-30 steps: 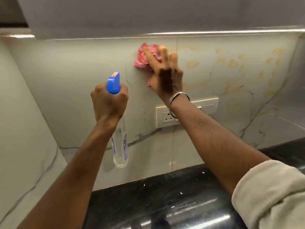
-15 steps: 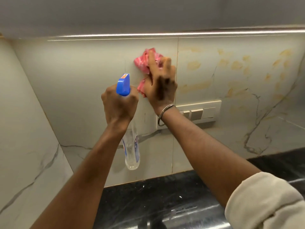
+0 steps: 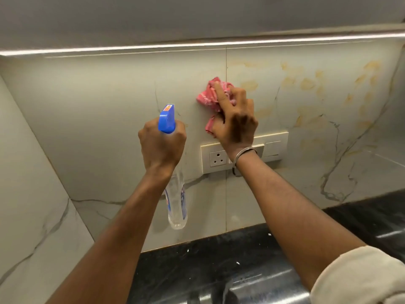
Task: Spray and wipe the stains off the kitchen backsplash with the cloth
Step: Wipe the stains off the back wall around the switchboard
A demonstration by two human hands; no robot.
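Clutching the pink cloth, the right hand now wipes further right, at the central seam, closing on the yellow stains; the left hand still grips the spray bottle.

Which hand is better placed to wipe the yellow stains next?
Right. The right hand holds the pink cloth against the backsplash, with the yellow stains just to its right. The left hand grips the spray bottle, farther from them.
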